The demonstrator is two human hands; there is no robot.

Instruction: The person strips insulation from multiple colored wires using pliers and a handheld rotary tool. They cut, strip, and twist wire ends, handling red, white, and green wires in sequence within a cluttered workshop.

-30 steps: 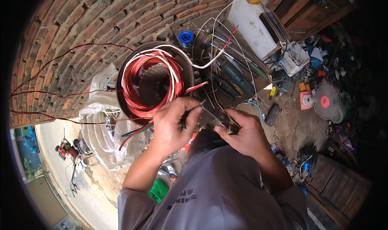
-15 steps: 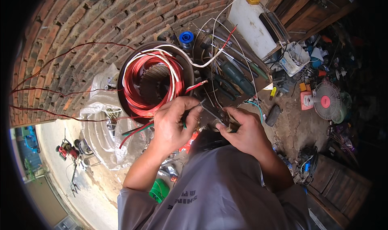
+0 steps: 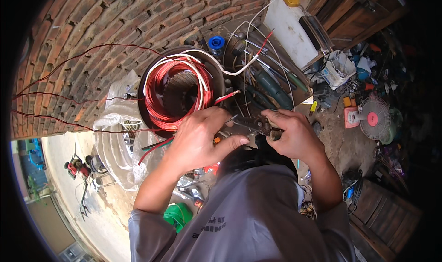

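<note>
Pliers (image 3: 252, 123), dark with a round pivot, are held before the torso by the near edge of the surface (image 3: 298, 99), their nose pointing left. The right hand (image 3: 294, 135) is wrapped around their handles, wrist bent inward, forearm slanting up from the lower edge of view. The left hand (image 3: 200, 135) is back-side up, fingers curled with their tips at the pliers' nose, thumb stretched rightward away from them; whether it pinches anything I cannot tell. Just beyond the left hand, a red wire coil (image 3: 154, 100) with white sleeving sits in a round metal housing (image 3: 220, 77), along the surface's left edge. A dark green tool (image 3: 274, 88) lies towards the right corner; a blue spool (image 3: 216, 43) stands near the far-left corner. A brick wall (image 3: 101, 36) curves behind.
</note>
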